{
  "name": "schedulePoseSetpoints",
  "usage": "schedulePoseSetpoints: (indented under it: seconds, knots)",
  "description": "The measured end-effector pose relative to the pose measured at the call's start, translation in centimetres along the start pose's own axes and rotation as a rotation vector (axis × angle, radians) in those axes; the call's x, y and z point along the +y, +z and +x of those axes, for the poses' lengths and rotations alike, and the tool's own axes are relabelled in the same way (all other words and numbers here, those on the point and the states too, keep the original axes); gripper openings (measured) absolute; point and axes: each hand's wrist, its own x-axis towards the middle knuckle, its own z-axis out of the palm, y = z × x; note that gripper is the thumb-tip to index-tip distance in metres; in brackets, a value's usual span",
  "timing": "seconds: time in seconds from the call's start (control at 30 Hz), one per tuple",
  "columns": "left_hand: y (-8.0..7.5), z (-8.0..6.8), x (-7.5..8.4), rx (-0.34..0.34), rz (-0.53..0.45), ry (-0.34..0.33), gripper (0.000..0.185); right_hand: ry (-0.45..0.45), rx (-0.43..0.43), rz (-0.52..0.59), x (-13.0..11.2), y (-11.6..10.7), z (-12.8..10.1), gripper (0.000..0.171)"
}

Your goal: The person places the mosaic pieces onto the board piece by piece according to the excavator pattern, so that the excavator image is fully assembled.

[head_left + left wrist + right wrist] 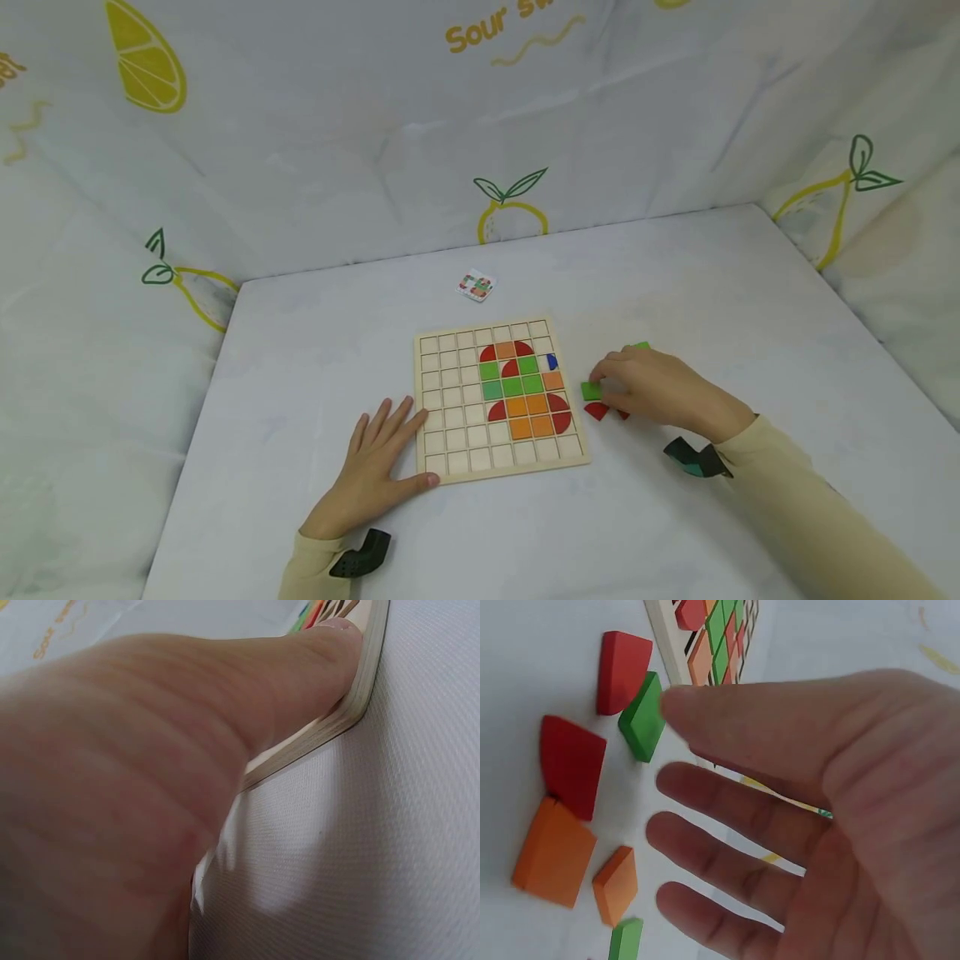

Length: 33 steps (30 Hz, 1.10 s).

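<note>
A square wooden grid board [455, 442] lies on the table, with green, orange and red tiles in its right-hand cells and a small blue piece near its right edge. My left hand [375, 471] is spread at the board's lower left; its thumb [300, 671] rests on the corner. Beside the board's right edge, my right hand [660, 387] hovers over loose tiles with loosely bent fingers. Its thumb tip is at a green square tile [643, 718]; whether it touches is unclear. Red quarter-round tiles [574, 765] and orange tiles [553, 855] lie close by.
A small printed pattern card [476, 285] lies behind the board. Another green tile [641, 345] shows beyond my right hand. White cloth with fruit prints [322, 167] hangs around the table's back and sides.
</note>
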Motion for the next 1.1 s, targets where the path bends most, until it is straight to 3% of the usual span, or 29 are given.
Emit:
schedulePoseSetpoints:
  seconds: [0.2, 0.4, 0.77, 0.93, 1.1]
  knots:
    - [-0.2, -0.2, 0.2, 0.004, -0.004, -0.001, 0.091, -0.066, -0.031, -0.04, 0.8, 0.5, -1.6, 0.026]
    - [-0.1, -0.3, 0.4, 0.004, -0.005, -0.009, 0.091, -0.033, -0.051, -0.04, 0.9, 1.2, -1.9, 0.036]
    - [-0.1, -0.2, 0.3, 0.007, -0.011, 0.004, 0.091, 0.047, -0.058, 0.026, 1.0, 1.9, -1.5, 0.023]
    - [-0.2, -0.2, 0.3, 0.008, -0.01, 0.002, 0.091, 0.035, -0.057, 0.016, 1.0, 1.8, -1.4, 0.021]
    - [-0.2, -0.2, 0.3, 0.005, -0.011, 0.005, 0.091, -0.003, -0.065, 0.081, 0.8, 1.4, -1.3, 0.017]
